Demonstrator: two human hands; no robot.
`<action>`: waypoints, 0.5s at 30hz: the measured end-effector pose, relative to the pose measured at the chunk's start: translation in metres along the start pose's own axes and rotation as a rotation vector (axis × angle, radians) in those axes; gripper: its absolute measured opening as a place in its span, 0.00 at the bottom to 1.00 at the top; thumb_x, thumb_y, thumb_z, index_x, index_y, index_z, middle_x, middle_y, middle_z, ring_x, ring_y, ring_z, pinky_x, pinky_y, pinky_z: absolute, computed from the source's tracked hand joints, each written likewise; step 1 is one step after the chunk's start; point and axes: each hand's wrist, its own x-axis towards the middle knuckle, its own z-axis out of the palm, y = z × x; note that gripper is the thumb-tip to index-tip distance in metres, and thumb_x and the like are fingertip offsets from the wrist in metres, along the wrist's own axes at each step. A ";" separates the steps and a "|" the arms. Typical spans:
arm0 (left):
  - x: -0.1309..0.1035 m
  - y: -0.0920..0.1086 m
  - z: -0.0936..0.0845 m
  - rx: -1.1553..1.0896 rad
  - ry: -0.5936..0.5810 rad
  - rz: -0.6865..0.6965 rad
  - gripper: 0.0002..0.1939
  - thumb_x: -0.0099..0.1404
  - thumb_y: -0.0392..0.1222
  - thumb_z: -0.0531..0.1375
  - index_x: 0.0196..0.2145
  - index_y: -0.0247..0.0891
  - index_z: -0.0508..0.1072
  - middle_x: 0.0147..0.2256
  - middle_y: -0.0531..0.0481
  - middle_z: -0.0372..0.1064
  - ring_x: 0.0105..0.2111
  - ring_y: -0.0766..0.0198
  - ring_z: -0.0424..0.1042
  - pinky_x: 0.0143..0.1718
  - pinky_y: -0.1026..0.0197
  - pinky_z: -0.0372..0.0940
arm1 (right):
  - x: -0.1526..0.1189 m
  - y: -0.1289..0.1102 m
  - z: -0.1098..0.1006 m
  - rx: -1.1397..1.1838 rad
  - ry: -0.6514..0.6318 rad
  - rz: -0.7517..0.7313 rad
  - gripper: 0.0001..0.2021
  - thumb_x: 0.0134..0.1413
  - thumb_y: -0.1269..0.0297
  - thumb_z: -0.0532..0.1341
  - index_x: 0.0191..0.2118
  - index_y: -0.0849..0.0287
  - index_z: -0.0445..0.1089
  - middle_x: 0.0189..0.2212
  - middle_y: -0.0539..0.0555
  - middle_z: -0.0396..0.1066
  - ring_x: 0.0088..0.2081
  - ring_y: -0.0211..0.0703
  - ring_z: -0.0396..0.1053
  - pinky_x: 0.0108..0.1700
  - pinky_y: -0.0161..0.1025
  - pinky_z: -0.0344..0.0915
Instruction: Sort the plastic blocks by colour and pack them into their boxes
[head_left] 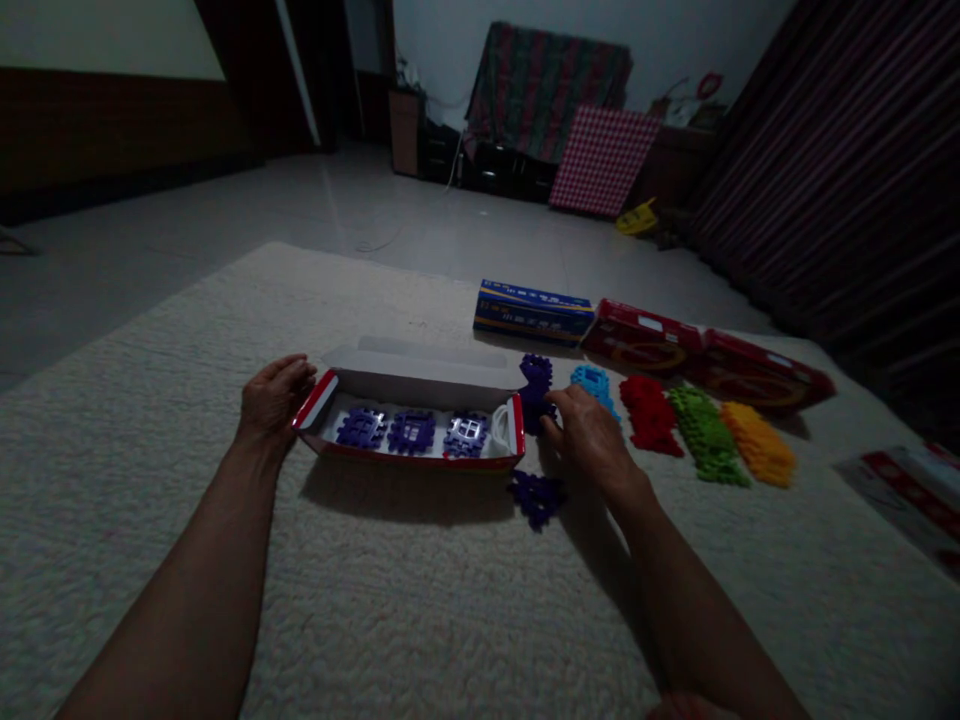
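An open red and white box (352, 378) lies on the pale rug (420, 600) with three purple interlocking tiles (411, 431) in a row inside it. My left hand (274, 397) rests against the box's left end, fingers curled on its edge. My right hand (589, 428) is just right of the box, its fingers on a stack of purple tiles (537, 378). More purple tiles (536, 497) lie loose in front of the box, by my right wrist.
Right of my hand lie piles of tiles in a row: blue (592, 381), red (649, 412), green (705, 433) and orange (759, 441). Behind them are a blue box (532, 310) and two red boxes (709, 358). Another box (911, 490) lies at the far right.
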 end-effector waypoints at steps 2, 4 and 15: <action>-0.002 0.002 0.002 0.001 0.006 0.003 0.10 0.51 0.30 0.66 0.34 0.31 0.76 0.25 0.50 0.74 0.23 0.68 0.70 0.25 0.67 0.68 | 0.001 0.000 0.003 -0.001 -0.007 0.017 0.08 0.62 0.67 0.59 0.45 0.56 0.73 0.43 0.60 0.72 0.44 0.51 0.69 0.44 0.42 0.65; -0.004 0.003 0.003 0.002 0.021 -0.001 0.10 0.51 0.29 0.66 0.33 0.31 0.75 0.25 0.50 0.74 0.23 0.68 0.70 0.25 0.67 0.68 | 0.002 0.001 0.005 0.001 -0.014 0.033 0.08 0.63 0.67 0.58 0.45 0.56 0.72 0.43 0.60 0.72 0.44 0.51 0.69 0.44 0.42 0.65; 0.000 0.001 0.001 0.017 0.021 0.011 0.09 0.51 0.29 0.65 0.33 0.31 0.77 0.25 0.49 0.74 0.24 0.67 0.71 0.25 0.66 0.68 | 0.004 0.002 0.010 0.017 -0.035 0.086 0.08 0.63 0.70 0.55 0.44 0.59 0.71 0.44 0.62 0.73 0.43 0.49 0.70 0.41 0.40 0.62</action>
